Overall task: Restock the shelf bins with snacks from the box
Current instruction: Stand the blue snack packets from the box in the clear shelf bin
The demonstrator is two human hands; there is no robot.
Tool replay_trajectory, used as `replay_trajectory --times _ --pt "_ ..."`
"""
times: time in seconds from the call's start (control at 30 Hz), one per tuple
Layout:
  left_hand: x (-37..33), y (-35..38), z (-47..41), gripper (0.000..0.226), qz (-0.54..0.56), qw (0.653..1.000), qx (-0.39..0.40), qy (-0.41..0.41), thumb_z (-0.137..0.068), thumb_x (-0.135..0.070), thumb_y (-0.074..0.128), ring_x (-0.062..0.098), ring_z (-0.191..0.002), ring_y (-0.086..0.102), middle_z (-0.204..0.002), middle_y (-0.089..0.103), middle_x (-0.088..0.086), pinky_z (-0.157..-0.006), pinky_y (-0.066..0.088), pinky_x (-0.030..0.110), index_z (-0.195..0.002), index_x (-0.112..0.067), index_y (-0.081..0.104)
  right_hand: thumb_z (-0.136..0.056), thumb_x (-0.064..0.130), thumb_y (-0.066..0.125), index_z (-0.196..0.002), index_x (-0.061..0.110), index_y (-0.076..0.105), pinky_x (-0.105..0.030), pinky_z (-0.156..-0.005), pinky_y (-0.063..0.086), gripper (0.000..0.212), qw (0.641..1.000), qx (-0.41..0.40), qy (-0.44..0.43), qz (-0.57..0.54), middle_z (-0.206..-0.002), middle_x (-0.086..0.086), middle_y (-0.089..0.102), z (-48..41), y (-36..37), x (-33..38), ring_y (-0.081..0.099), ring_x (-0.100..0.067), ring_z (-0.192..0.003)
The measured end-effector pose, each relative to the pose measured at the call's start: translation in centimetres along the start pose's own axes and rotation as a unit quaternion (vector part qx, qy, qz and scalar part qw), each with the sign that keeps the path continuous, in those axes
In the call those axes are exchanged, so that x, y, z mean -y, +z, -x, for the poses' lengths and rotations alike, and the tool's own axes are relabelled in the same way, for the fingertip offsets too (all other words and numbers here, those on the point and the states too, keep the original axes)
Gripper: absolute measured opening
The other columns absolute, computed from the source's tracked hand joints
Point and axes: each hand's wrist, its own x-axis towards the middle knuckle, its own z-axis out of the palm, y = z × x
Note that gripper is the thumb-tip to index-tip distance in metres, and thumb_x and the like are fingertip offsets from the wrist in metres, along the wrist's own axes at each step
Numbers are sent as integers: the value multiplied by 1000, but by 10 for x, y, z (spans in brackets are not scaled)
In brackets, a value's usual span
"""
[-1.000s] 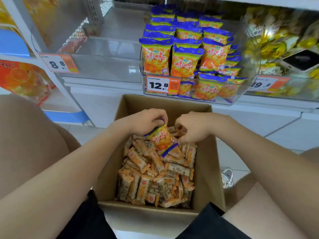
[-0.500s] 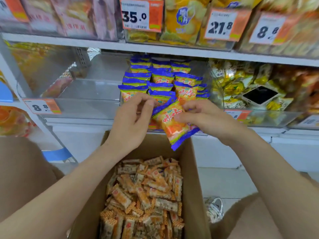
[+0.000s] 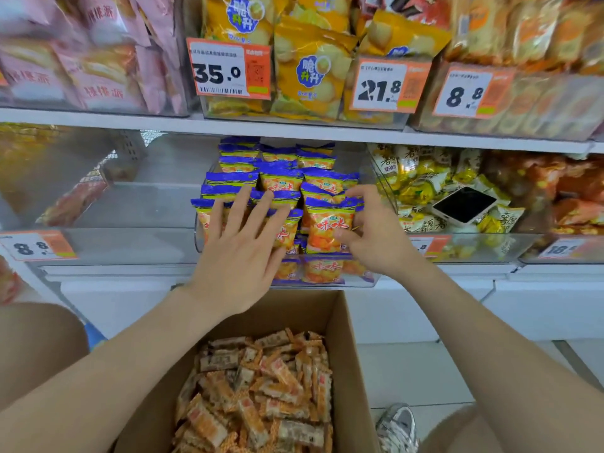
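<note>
Middle bin nearly topped up; box holds plenty more.

Left hand (image 3: 238,256) is wide, fingers splayed and pressed flat against the front row of blue-and-orange packets in the clear bin (image 3: 197,238), steadying the stack. Right hand (image 3: 376,240) is curled round the right edge of the front packet (image 3: 328,223), thumb on its face, seating it upright at the bin's front. My judgement is that this bin is close to done, with rows stacked from back to front and up near the shelf above. The box (image 3: 348,354) below is thick with small wrapped bars (image 3: 261,387). No blue-and-orange packets show among them, though lower layers are hidden, so I can't rule any out. The neighbouring bin (image 3: 137,207) to the left looks nearly bare. It probably takes the bars next, so most of the restock is left.
</note>
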Motion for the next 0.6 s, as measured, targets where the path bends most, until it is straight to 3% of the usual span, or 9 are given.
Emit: replay_trajectory --times 0.1,0.17,0.23,0.3,0.37,0.47,0.6 --pt "-1 9 -3 60 -24 1000 7 3 -106 -44 42 40 -159 13 -170 29 9 -125 12 66 -162 -25 34 -98 21 72 -136 32 49 -29 -59 45 45 997 52 -21 55 -75 -4 65 0 0 -2 65 -15 -69" --pt "-3 12 -6 60 -38 999 10 2 -106 -42 43 40 -160 9 -172 23 10 -125 11 66 -163 -25 32 -101 26 67 -143 31 48 -24 -64 48 46 993 62 -29 98 -94 -3 67 3 6 0 66 -14 -80" --pt "-4 12 -7 61 -40 999 0 -2 -106 -42 46 39 -161 5 -174 16 11 -125 10 66 -163 -24 32 -98 32 63 -148 28 49 -36 -89 54 52 984 8 -62 167 -127 -8 54 6 12 2 60 -24 -109" --pt "-5 8 -5 64 -31 999 -23 -15 -103 -47 50 38 -161 2 -175 12 11 -125 9 67 -162 -24 35 -92 35 54 -152 18 47 -51 -111 45 63 965 -64 -108 231 -152 -17 37 9 14 5 44 -38 -135" --pt "-6 1 -4 69 -28 998 -53 -35 -101 -56 46 38 -161 1 -174 13 10 -124 5 69 -161 -23 37 -90 37 41 -160 9 34 -54 -124 27 76 950 -69 -148 266 -169 -21 19 11 18 10 21 -41 -155" --pt "1 -9 -10 77 -36 994 -89 -60 -101 -69 37 38 -161 1 -174 17 9 -124 2 69 -162 -23 36 -90 39 33 -165 4 23 -51 -131 10 83 927 -58 -186 320 -174 -18 8 4 27 14 1 -32 -162" --pt "23 -5 -27 81 -55 994 -78 -46 -99 -78 28 39 -160 11 -172 24 8 -125 8 67 -164 -29 33 -90 42 28 -164 3 24 -50 -131 9 83 928 -28 -165 332 -173 -17 16 -15 40 13 7 -31 -162"
